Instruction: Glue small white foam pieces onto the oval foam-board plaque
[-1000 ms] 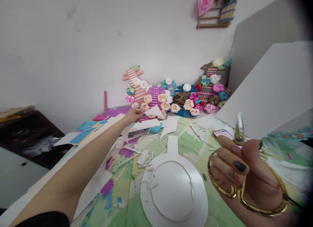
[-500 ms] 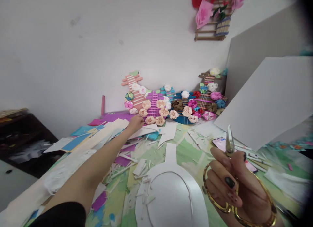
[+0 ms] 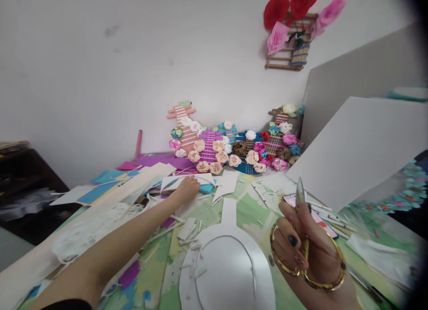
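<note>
My right hand (image 3: 301, 243) grips gold-handled scissors (image 3: 300, 192). The fingers sit in the loops, and the blades are together, pointing up. Reaching forward, my left hand (image 3: 187, 189) is closed at the edge of a white board piece (image 3: 170, 181) in the scrap pile; its fingertips are partly hidden. Between my arms lies a white lute-shaped board (image 3: 230, 265), round below with a narrow neck (image 3: 229, 212). Thin white strips lie on its left side.
Decorated paper lutes with flowers (image 3: 210, 145) lean against the wall. A phone (image 3: 314, 216) lies beyond my right hand. White string (image 3: 90, 230) and coloured card are at left. A large white board (image 3: 361, 149) stands at right, with a dark-bladed tool (image 3: 371, 290) below.
My left hand has come back from beside the purple lute to the white board pieces. My right hand still holds the scissors. The view has tilted up slightly.
</note>
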The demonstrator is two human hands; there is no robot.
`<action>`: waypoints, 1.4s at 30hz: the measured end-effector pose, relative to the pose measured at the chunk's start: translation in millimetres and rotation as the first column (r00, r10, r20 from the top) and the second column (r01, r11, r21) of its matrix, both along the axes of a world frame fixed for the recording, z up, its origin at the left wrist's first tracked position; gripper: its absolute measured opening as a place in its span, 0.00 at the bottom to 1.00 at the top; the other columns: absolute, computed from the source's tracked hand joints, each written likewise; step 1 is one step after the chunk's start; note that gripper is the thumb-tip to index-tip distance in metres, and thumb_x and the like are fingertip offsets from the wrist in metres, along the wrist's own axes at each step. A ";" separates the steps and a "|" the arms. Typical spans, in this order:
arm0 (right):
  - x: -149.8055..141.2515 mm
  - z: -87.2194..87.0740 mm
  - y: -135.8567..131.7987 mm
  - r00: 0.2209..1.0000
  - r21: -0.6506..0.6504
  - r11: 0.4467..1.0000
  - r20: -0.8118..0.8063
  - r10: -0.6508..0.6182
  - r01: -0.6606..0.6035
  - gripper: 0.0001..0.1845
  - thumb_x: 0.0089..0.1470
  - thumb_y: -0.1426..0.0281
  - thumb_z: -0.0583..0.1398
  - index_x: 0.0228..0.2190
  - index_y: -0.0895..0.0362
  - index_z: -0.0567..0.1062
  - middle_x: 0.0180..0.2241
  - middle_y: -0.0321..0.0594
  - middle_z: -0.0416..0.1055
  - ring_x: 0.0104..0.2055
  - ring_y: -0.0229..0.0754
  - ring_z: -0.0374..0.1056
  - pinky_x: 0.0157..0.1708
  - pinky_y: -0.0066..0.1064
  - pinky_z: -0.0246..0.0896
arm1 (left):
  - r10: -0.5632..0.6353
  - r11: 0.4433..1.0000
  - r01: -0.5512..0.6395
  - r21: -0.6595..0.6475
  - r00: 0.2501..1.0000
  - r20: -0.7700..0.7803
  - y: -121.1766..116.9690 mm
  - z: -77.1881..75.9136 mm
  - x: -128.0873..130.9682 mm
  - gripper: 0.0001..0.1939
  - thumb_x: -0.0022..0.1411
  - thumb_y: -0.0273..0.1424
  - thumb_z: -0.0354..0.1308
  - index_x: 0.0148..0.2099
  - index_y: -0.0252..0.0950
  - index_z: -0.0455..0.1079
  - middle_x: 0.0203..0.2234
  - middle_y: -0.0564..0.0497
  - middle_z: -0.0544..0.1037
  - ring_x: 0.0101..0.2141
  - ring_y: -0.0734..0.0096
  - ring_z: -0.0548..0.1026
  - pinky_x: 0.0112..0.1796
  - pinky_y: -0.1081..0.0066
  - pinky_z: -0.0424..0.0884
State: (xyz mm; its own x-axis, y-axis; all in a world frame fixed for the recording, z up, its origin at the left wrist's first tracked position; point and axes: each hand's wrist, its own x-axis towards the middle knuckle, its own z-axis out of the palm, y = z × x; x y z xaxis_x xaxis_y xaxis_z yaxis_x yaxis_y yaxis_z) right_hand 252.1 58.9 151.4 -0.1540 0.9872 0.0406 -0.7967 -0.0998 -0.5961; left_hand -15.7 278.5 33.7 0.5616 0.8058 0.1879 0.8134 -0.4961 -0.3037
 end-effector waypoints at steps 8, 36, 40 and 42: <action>-2.9 1.0 -6.1 0.999 -0.004 0.999 0.012 0.034 -0.034 0.17 0.51 0.62 0.61 0.19 0.57 0.63 0.14 0.30 0.63 0.10 0.27 0.53 0.11 0.19 0.47 | 0.087 0.996 -0.087 -0.001 0.994 -0.064 -4.2 -5.1 13.8 0.13 0.62 0.35 0.54 0.44 0.31 0.68 0.40 0.46 0.72 0.41 0.66 0.72 0.42 0.60 0.69; 12.8 -5.1 13.2 1.000 -0.043 0.999 0.027 -0.002 0.003 0.11 0.55 0.68 0.56 0.23 0.58 0.71 0.14 0.33 0.63 0.11 0.29 0.55 0.11 0.20 0.50 | -0.168 0.982 0.170 -0.087 0.985 0.028 -25.3 -5.8 33.8 0.11 0.62 0.29 0.47 0.43 0.30 0.66 0.38 0.39 0.71 0.41 0.58 0.67 0.43 0.61 0.62; 13.1 -6.7 12.6 0.999 -0.060 0.998 0.021 0.025 -0.024 0.11 0.55 0.67 0.57 0.24 0.58 0.72 0.13 0.32 0.62 0.11 0.29 0.54 0.11 0.21 0.49 | -0.213 0.958 0.228 -0.176 0.972 0.102 -12.2 -12.8 44.1 0.14 0.60 0.24 0.47 0.47 0.31 0.66 0.43 0.40 0.70 0.44 0.61 0.67 0.46 0.63 0.61; 12.8 -7.1 12.4 0.999 -0.067 0.997 0.021 0.027 -0.026 0.11 0.55 0.67 0.57 0.24 0.58 0.72 0.13 0.32 0.62 0.11 0.29 0.54 0.11 0.21 0.48 | -0.197 0.951 0.225 -0.214 0.970 0.145 -5.4 -15.3 46.1 0.14 0.59 0.22 0.46 0.45 0.31 0.67 0.43 0.41 0.70 0.44 0.62 0.68 0.45 0.65 0.62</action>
